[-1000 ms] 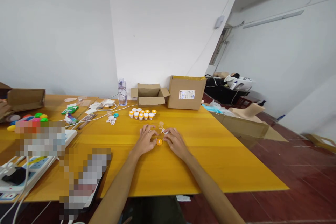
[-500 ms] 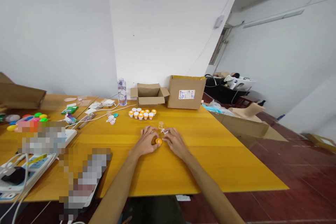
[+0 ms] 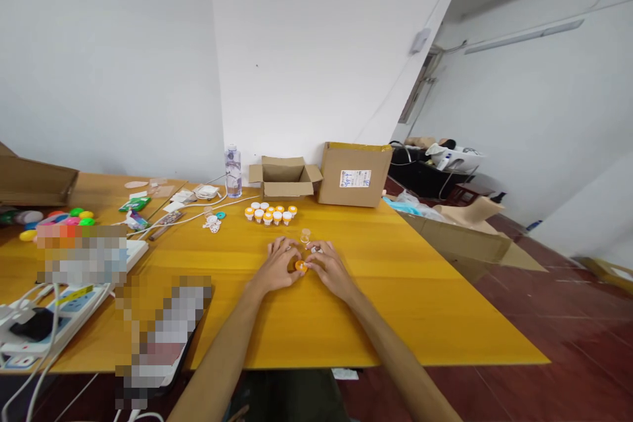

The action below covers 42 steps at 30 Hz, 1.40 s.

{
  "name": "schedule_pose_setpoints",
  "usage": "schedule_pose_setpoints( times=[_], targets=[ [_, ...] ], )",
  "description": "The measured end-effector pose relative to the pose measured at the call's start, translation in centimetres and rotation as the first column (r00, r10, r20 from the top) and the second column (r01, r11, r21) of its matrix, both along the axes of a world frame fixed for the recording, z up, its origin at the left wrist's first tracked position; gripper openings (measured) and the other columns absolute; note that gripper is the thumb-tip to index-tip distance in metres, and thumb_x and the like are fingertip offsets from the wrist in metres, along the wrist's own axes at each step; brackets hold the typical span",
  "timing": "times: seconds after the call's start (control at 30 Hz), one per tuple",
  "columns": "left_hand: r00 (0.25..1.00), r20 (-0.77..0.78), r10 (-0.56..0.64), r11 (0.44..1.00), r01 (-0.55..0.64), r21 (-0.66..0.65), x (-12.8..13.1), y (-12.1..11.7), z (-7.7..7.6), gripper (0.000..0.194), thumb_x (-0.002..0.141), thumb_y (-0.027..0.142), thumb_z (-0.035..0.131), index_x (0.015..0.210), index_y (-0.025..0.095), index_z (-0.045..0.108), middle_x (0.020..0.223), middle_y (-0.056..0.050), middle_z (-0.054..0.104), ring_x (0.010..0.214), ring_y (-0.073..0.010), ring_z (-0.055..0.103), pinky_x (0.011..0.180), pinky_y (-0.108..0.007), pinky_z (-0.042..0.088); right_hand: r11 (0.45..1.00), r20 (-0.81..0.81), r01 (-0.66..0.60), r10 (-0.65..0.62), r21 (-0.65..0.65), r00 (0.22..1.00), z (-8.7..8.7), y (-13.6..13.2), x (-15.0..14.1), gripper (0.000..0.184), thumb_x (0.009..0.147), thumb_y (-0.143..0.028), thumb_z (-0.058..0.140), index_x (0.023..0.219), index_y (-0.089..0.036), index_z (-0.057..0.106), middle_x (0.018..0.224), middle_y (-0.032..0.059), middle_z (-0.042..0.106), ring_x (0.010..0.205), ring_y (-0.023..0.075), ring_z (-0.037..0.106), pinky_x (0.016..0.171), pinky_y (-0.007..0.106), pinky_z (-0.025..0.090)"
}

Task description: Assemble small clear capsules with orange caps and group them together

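Note:
A small round orange cap [image 3: 301, 266] with a white spot in its middle is low over the table, between my hands. My left hand [image 3: 277, 269] pinches its left side between thumb and forefinger. From the other side, my right hand [image 3: 332, 269] has thumb and forefinger at the cap's right edge; any smaller piece between them is too small to make out. Small white parts [image 3: 316, 250] lie partly hidden behind the right fingers. Just beyond the hands stands a small clear cup [image 3: 305, 235]. Farther back, several white-and-orange capped pieces [image 3: 268, 217] stand grouped in rows.
Behind the rows are an open cardboard box [image 3: 285, 190], a taller carton [image 3: 353, 178] and a water bottle [image 3: 233, 171]. White rings [image 3: 213, 224] lie left of them. A power strip [image 3: 84, 310] with cables and a blurred phone [image 3: 168, 336] occupy the left side.
My right thumb and forefinger have closed in on the orange cap's right edge. The left hand keeps its hold. The whole view has shifted slightly.

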<state>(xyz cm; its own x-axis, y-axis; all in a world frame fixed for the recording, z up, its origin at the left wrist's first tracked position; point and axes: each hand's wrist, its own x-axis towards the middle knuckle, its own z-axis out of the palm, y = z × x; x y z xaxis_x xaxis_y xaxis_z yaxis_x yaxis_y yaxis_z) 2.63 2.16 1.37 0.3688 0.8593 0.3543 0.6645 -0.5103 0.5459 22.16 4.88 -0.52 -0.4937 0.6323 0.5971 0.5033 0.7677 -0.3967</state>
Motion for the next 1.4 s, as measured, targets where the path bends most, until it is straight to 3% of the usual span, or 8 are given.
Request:
schedule_pose_setpoints(
  times=[0.4, 0.83, 1.4],
  targets=[
    [1.0, 0.025, -0.017, 1.0, 0.016, 0.019, 0.0, 0.2, -0.3, 0.01, 0.078, 0.028, 0.066, 0.087, 0.027, 0.062, 0.12, -0.004, 0.059, 0.117, -0.0279, 0.044, 0.099, -0.045, 0.035, 1.0, 0.043, -0.012, 0.012, 0.002, 0.999, -0.2, 0.0, 0.0, 0.018, 0.092, -0.019, 0.056, 0.086, -0.026, 0.071, 0.112, 0.0078, 0.063, 0.107, 0.0243, 0.057, 0.091, 0.045, 0.047],
    [1.0, -0.001, -0.024, 1.0, 0.024, -0.004, 0.0, 0.0, 0.2, 0.011, 0.077, 0.022, 0.065, 0.087, 0.025, 0.061, 0.123, -0.005, 0.058, 0.12, -0.0282, 0.043, 0.101, -0.046, 0.035, 0.997, 0.06, -0.03, 0.034, -0.064, 0.998, 0.2, 0.1, -0.1, 0.015, 0.092, -0.024, 0.059, 0.084, -0.025, 0.073, 0.111, 0.0076, 0.063, 0.105, 0.0231, 0.058, 0.091, 0.044, 0.047],
    [0.998, -0.054, -0.016, 1.0, 0.016, -0.004, 0.1, 0.1, 0.1, 0.011, 0.079, 0.027, 0.066, 0.09, 0.025, 0.063, 0.125, -0.006, 0.057, 0.121, -0.0293, 0.042, 0.102, -0.049, 0.035, 0.997, 0.121, -0.076, 0.076, -0.009, 0.99, 0.7, 0.2, 0.1, 0.016, 0.092, -0.024, 0.059, 0.084, -0.025, 0.073, 0.108, 0.0087, 0.064, 0.1, 0.0229, 0.058, 0.087, 0.042, 0.048]
  ],
)
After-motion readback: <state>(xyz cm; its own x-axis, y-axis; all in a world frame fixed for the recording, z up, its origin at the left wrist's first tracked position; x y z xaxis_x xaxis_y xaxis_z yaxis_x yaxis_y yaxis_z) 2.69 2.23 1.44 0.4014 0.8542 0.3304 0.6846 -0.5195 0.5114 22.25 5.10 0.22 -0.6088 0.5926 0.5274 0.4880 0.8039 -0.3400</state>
